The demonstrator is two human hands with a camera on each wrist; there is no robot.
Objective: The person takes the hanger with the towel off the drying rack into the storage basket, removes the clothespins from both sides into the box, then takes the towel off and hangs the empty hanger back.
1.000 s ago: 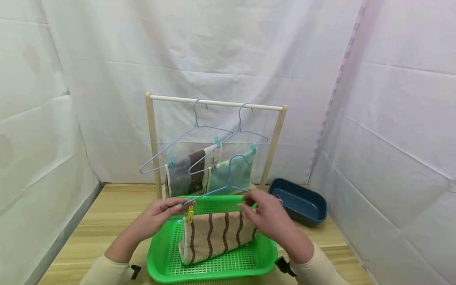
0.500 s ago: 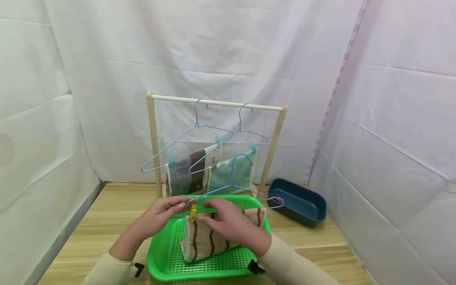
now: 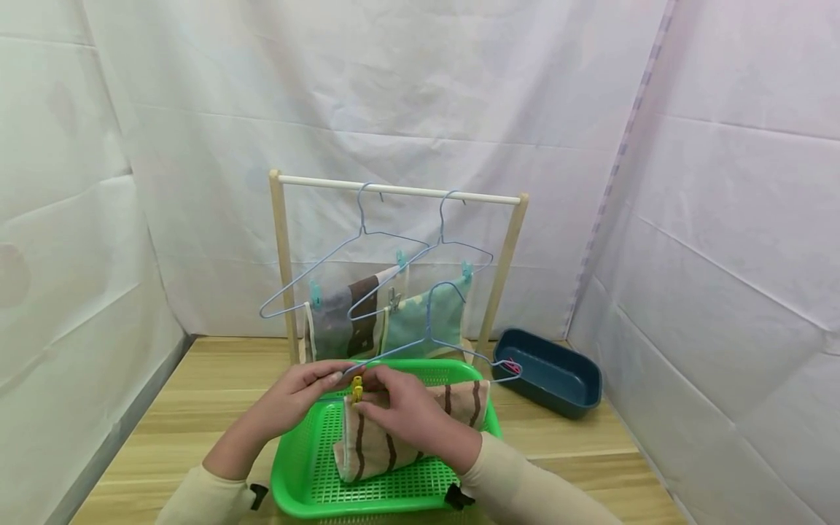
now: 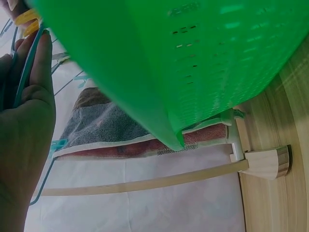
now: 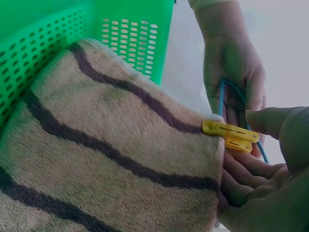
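Observation:
My left hand [image 3: 305, 394] grips the left end of a blue wire hanger [image 3: 394, 351]; in the left wrist view the wire crosses its fingers. A tan towel with wavy brown stripes [image 3: 469, 401] hangs from this hanger, over the green basket [image 3: 387, 503]. One yellow clothespin [image 5: 229, 133] bites the towel's left upper corner. My right hand [image 3: 413, 408] pinches that clothespin, its thumb at the handle end and its fingers on the other side. The right hand hides part of the towel's top edge in the head view.
Behind stands a wooden rack [image 3: 400, 189] with two more blue hangers, carrying a grey-brown towel [image 3: 335, 321] and a teal cloth [image 3: 426, 321] on clips. A dark blue bin [image 3: 558, 372] sits at right, with pink clothespins [image 3: 510, 366] in it.
My right hand has moved left from the towel's right side to the yellow clothespin, uncovering the hanger's right end. The left hand keeps its grip and has barely shifted.

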